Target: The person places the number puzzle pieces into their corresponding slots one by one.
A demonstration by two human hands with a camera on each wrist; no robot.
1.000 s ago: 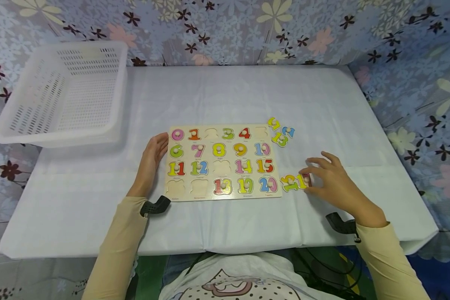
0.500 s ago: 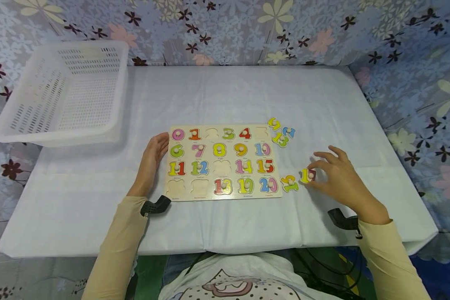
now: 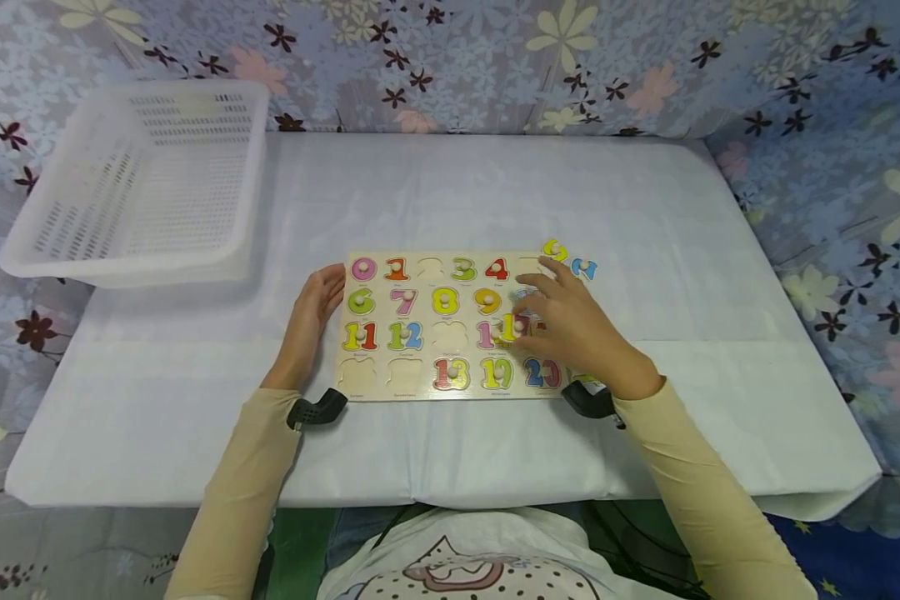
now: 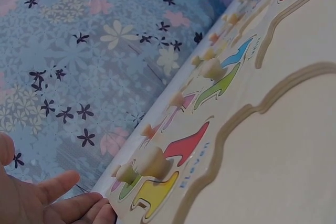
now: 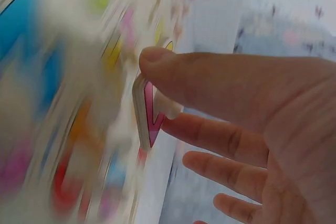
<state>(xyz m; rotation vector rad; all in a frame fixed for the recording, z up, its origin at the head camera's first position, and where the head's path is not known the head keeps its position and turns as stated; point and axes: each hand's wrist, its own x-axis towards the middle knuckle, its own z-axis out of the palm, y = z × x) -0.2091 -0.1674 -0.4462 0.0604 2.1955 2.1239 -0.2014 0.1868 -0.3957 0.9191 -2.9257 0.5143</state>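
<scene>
A wooden number puzzle board (image 3: 420,396) lies on the table with knobbed number pieces in most of its recesses. Several recesses show bare wood, two of them in the bottom row at the left. My left hand (image 3: 315,304) has its fingers extended along the board's left edge, touching it; the left wrist view shows the fingertips (image 4: 92,203) at the corner. Over the board's right side, my right hand (image 3: 577,329) pinches the knob of the number 17 piece (image 3: 508,327) between thumb and finger. That piece (image 5: 149,114) is tilted and held above the board in the right wrist view.
Loose number pieces lie right of the board: a yellow 5 (image 3: 554,248) and a blue 2 (image 3: 585,268). Another loose piece (image 3: 588,380) is mostly hidden under the right wrist. A white perforated basket (image 3: 247,183) stands at the back left.
My right hand has picked the 17 piece up from the table right of the board and carried it left over the board. The left hand stays at the board's edge.
</scene>
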